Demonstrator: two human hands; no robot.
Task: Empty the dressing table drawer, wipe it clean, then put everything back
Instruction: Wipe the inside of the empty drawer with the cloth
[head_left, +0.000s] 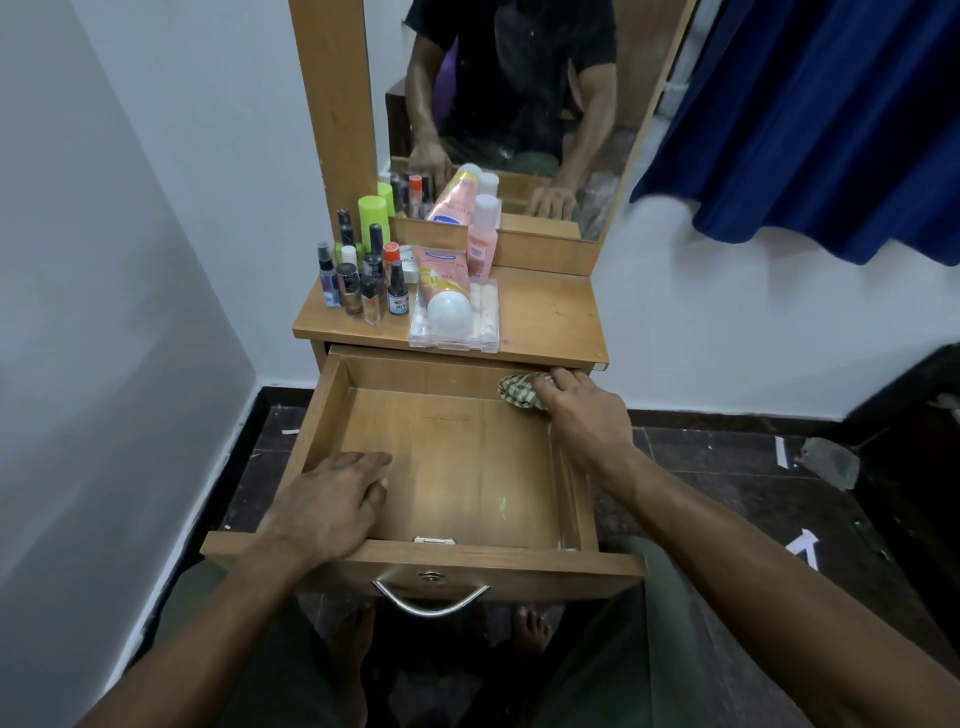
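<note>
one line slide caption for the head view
Right hand wipes the empty drawer's back corner with a cloth.

On the counter (545, 317), a small dark spray bottle (397, 294) carries a white label that seems to read "HIV", though the letters are blurred, while the print on the orange tube (441, 275) and the pink bottle (482, 244) is too small to read.
</note>
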